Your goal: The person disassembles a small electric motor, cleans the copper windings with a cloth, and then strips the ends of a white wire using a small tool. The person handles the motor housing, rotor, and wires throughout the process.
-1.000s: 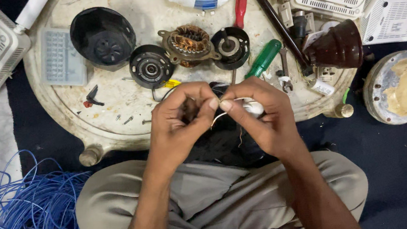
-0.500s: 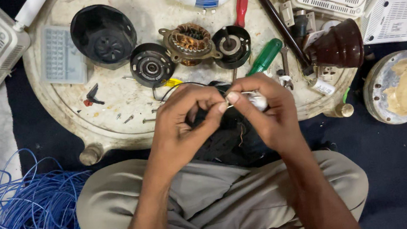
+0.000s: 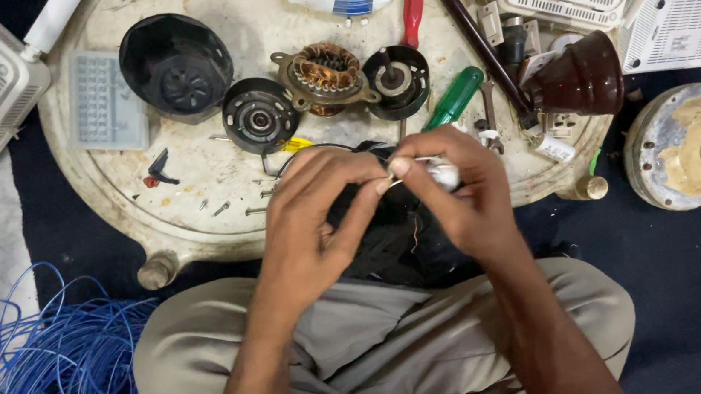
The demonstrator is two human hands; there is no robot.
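Both hands meet just below the copper-wound stator (image 3: 326, 72), over the person's lap. Left hand (image 3: 315, 226): fingers curled, thumb and forefinger pinching the end of a thin wire (image 3: 404, 172). Right hand (image 3: 457, 191): closed around a small white part (image 3: 444, 175), fingertips pressed to the same wire end.

Dark motor body (image 3: 389, 236): in the lap, below the stator, under both hands; thin wires run from it.

Step in hand, by my judgement: joining or stripping a wire end at the white part. Fine fingertip work comes next, with the wire kept taut and the dark body steady.

Items on the round white counter (image 3: 196, 195):
- Black cup-shaped housing (image 3: 175, 64), left of the stator; nothing loose inside, only a moulded hub.
- Black end cap (image 3: 259, 116), lower left of the stator, with a bearing at its centre.
- Black end cap with shaft (image 3: 395, 81), right of the stator.
- Green-handled screwdriver (image 3: 452, 97), lower right of the stator.
- Brown dome cover (image 3: 583, 76), far right of the stator; its inside is not visible.
- Loose screws (image 3: 219, 208), lower left of the stator.

Blue wire coil (image 3: 50, 371): on the floor, far lower left of the stator.
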